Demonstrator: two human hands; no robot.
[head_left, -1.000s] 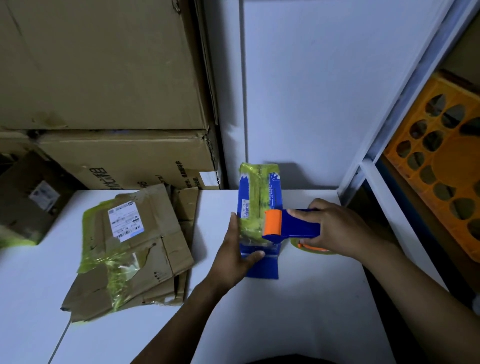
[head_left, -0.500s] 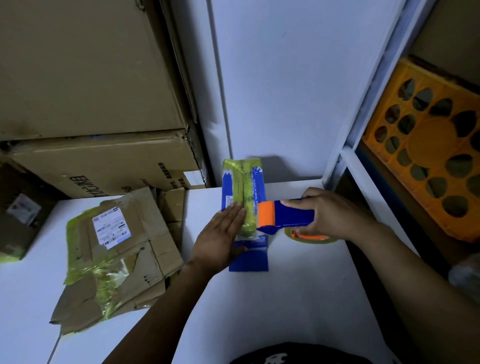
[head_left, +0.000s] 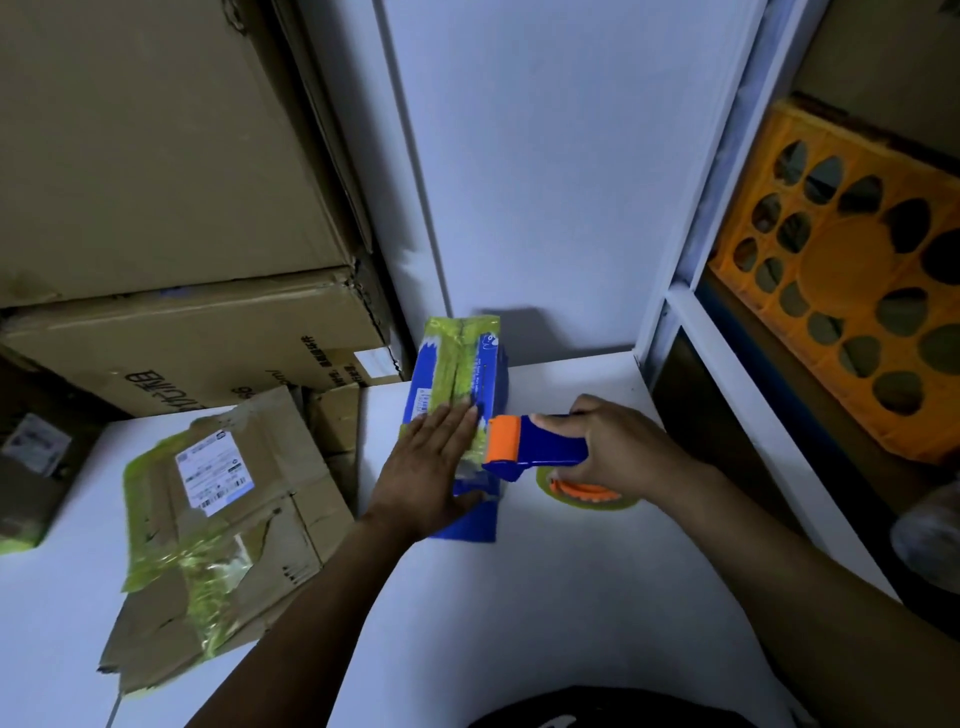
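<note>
A blue box (head_left: 488, 379) with yellow-green tape along its top lies on the white table (head_left: 519, 597) near the wall. My left hand (head_left: 431, 470) lies flat on the box's near end, fingers straight, pressing on the tape. My right hand (head_left: 618, 452) grips the blue handle of a tape dispenser (head_left: 535, 447) just right of the box. The dispenser's orange head touches the box's right edge. Its roll of yellow-green tape (head_left: 587, 493) shows below my right hand.
A flattened cardboard box (head_left: 218, 525) with yellow-green tape and a shipping label lies on the table's left. Large cardboard boxes (head_left: 182, 332) are stacked behind it. A white shelf frame (head_left: 691, 332) and an orange crate (head_left: 852, 291) stand at the right.
My left hand moved from gripping the box's near left side onto its top and now lies flat, sliding along the tape. The dispenser stayed beside the box in my right hand.
</note>
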